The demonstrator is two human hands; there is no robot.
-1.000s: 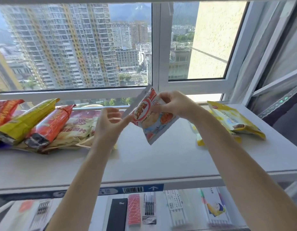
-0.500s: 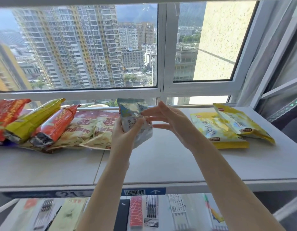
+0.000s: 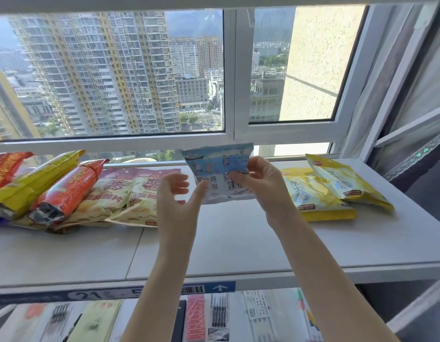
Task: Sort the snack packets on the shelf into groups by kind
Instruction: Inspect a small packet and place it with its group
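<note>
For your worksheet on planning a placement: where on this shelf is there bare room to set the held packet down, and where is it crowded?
Bare shelf runs along the front edge and up the middle, between the cream packets and the yellow packets. The left end is crowded with overlapping packets. The right hand holds the blue packet.

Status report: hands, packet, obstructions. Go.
Right hand pinching blue-white packet, held above shelf. Left hand open beside it, thumb near its edge. Nothing in the way.
</note>
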